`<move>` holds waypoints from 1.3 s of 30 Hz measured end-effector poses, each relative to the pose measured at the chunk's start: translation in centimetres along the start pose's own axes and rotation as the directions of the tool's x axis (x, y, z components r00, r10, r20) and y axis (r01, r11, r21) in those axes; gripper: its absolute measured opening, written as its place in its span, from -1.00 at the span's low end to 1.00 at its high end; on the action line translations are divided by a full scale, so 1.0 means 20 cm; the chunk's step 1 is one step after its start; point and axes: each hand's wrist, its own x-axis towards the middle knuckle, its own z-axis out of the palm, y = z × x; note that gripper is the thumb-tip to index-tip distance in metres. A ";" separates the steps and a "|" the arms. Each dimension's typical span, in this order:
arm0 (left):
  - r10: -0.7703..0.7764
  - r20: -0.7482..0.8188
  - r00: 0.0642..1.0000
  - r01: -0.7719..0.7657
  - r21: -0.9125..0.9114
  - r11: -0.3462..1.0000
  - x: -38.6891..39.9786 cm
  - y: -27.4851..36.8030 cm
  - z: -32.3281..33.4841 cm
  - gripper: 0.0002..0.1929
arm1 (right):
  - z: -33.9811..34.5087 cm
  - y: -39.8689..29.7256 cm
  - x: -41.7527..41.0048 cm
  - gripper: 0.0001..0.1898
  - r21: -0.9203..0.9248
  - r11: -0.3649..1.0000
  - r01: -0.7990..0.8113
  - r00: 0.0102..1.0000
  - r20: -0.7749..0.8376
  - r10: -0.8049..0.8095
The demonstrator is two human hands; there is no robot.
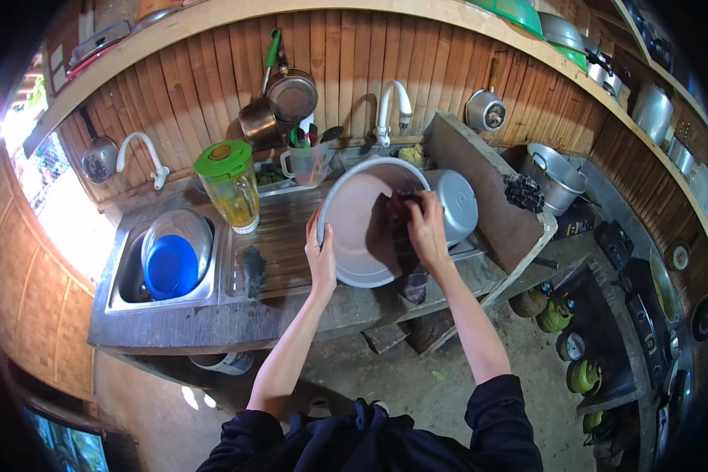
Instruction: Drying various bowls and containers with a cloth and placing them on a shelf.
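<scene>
My left hand (323, 253) grips the left rim of a large pale round basin (357, 230), which is tilted so its inside faces me. My right hand (428, 230) holds a dark cloth (402, 215) at the basin's right inner side, and part of the cloth hangs over the lower rim. Just right of the basin an upturned metal pot (457, 203) rests on the counter. On the left stands a blender jug with a green lid (229, 186). A dark grey object (252, 271) lies on the ribbed drainboard (286, 242).
A sink (118, 295) at the left holds a blue bowl (171, 268) and a clear bowl. A concrete partition (484, 189) with a checked cloth (524, 192) rises at right. Behind are a white tap (384, 112) and a plastic jug of utensils (307, 165).
</scene>
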 end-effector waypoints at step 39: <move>0.001 0.074 0.997 0.007 -0.101 0.995 0.04 0.04 -0.09 -0.64 | 0.29 -0.60 0.07 -0.67 0.194 0.978 -0.078 0.997 0.017 0.076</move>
